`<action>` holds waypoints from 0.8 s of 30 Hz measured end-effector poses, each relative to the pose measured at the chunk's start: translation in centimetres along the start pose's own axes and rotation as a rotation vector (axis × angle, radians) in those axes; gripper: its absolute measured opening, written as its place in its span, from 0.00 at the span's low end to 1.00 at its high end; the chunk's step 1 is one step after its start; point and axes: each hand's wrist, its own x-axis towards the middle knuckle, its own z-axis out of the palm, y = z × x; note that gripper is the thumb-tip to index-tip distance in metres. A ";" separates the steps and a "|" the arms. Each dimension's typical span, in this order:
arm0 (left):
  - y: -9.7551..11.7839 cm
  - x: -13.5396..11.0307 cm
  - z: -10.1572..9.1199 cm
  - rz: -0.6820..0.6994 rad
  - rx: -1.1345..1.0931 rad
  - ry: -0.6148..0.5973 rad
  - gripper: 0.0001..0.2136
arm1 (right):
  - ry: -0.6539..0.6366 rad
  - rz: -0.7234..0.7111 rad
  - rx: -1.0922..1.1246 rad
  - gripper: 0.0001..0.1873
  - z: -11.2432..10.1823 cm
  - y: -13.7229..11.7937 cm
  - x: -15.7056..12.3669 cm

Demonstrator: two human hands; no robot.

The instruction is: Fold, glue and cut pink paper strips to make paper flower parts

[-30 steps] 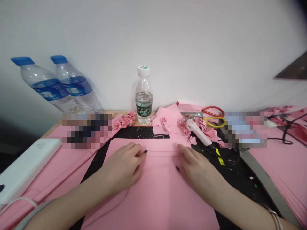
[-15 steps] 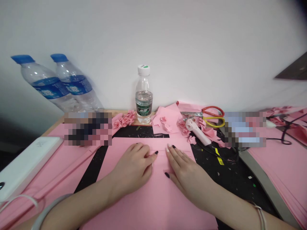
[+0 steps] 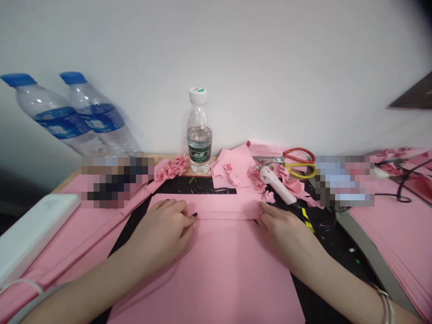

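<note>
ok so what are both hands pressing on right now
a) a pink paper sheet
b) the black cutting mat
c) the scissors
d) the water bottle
a, the left hand and right hand both lie on the pink paper sheet, just below a crease running across it.

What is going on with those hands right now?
Left hand, right hand flat on pink paper sheet, fingertips at its fold. White glue gun, scissors beyond right hand.
</note>
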 end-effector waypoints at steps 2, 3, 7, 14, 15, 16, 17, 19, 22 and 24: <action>-0.9 0.2 0.3 0.025 -0.051 0.037 0.15 | -0.006 0.006 0.058 0.15 -0.1 0.5 0.7; -1.4 0.4 0.5 0.042 -0.110 0.052 0.13 | 0.006 0.007 0.109 0.14 -0.2 0.9 1.0; -2.8 1.4 1.0 0.059 -0.457 0.041 0.11 | 0.033 0.062 0.271 0.12 0.2 2.3 1.5; -3.3 2.0 0.9 -0.038 -0.621 0.038 0.04 | -0.052 0.206 0.447 0.08 0.2 2.8 1.7; -3.3 2.0 1.0 -0.035 -0.633 0.039 0.05 | -0.053 0.187 0.463 0.09 0.1 2.8 1.8; -3.4 2.0 1.0 -0.023 -0.642 0.037 0.05 | -0.048 0.156 0.472 0.10 0.1 2.7 1.8; -3.4 2.0 1.0 -0.004 -0.643 0.035 0.05 | -0.039 0.119 0.474 0.11 0.0 2.7 1.8; -3.6 2.0 1.2 0.038 -0.597 0.052 0.08 | -0.011 0.055 0.460 0.13 0.1 2.7 1.8; -3.9 2.0 1.4 0.084 -0.426 0.156 0.11 | 0.021 0.000 0.376 0.12 0.2 2.5 1.8; -3.9 1.9 1.5 0.124 -0.301 0.197 0.14 | 0.020 -0.036 0.278 0.13 0.1 2.2 1.8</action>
